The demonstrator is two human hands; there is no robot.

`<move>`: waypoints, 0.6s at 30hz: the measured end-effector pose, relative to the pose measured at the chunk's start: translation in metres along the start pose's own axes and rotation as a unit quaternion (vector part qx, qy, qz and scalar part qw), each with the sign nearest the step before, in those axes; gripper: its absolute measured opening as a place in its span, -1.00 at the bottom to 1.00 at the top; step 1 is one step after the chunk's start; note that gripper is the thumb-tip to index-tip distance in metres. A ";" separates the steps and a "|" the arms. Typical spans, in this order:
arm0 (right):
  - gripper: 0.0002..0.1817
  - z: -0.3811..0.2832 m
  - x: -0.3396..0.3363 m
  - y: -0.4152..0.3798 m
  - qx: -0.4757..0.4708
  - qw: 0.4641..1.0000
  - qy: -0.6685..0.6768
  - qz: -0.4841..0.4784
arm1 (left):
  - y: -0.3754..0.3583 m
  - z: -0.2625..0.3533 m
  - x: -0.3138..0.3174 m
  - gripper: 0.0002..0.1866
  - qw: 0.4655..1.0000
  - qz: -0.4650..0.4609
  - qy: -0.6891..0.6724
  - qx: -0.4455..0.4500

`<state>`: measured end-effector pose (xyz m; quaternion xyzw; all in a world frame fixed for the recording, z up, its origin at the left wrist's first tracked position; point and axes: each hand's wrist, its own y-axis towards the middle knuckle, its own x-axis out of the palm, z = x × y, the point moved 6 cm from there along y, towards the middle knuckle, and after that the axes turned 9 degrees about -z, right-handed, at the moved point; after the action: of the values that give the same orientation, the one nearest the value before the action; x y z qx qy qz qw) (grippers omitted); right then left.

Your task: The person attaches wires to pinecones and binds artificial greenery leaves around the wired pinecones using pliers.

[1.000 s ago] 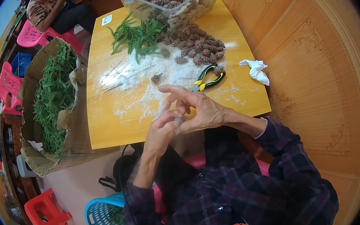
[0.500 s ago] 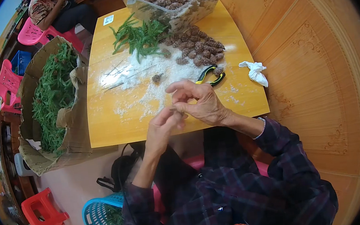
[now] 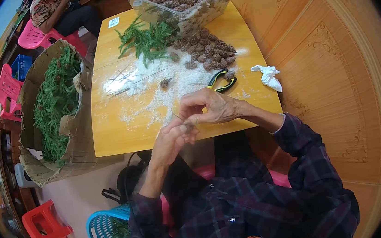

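Observation:
Both hands meet over the table's front edge. My left hand (image 3: 170,142) is closed around a small brownish pine cone (image 3: 189,127), mostly hidden by the fingers and blurred. My right hand (image 3: 210,109) is bent over it, thumb and fingertips pinched close to the left fingertips. A thin dark wire (image 3: 177,116) sticks out between the hands; its other end is hidden. Beyond the right hand lie pliers (image 3: 231,85) with black and yellow handles, a cone beside them. One single pine cone (image 3: 165,82) sits on white flakes (image 3: 150,93), near several loose wires (image 3: 123,77).
Pine cones (image 3: 209,49) are heaped before a clear plastic bin (image 3: 179,15) of more cones. Green sprigs (image 3: 145,40) lie alongside. A crumpled white tissue (image 3: 268,77) is at right. A cardboard box (image 3: 82,125) of greenery and a blue basket (image 3: 98,235) stand left. Another person (image 3: 61,16) sits behind.
My right hand has come down and nearer to me, its fingers curling over the left hand. My left hand has turned slightly and dropped a little.

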<state>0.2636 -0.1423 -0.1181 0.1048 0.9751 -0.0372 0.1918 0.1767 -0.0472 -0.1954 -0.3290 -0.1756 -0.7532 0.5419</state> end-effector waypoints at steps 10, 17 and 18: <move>-0.84 -0.012 0.003 -0.006 -0.135 0.985 -0.068 0.084 | -0.002 0.003 0.008 -0.62 0.997 -0.037 0.073 -0.017; -0.86 -0.017 0.000 -0.005 -0.157 0.983 -0.093 0.006 | -0.003 -0.005 0.009 -0.58 0.998 -0.065 -0.003 -0.012; -0.86 -0.019 0.001 -0.004 -0.171 0.980 -0.105 -0.002 | -0.003 -0.006 0.010 -0.56 0.998 -0.068 -0.009 -0.011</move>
<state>0.2555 -0.1440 -0.1010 0.0643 0.9418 0.1185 0.3079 0.1702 -0.0568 -0.1928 -0.3293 -0.1942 -0.7871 0.4841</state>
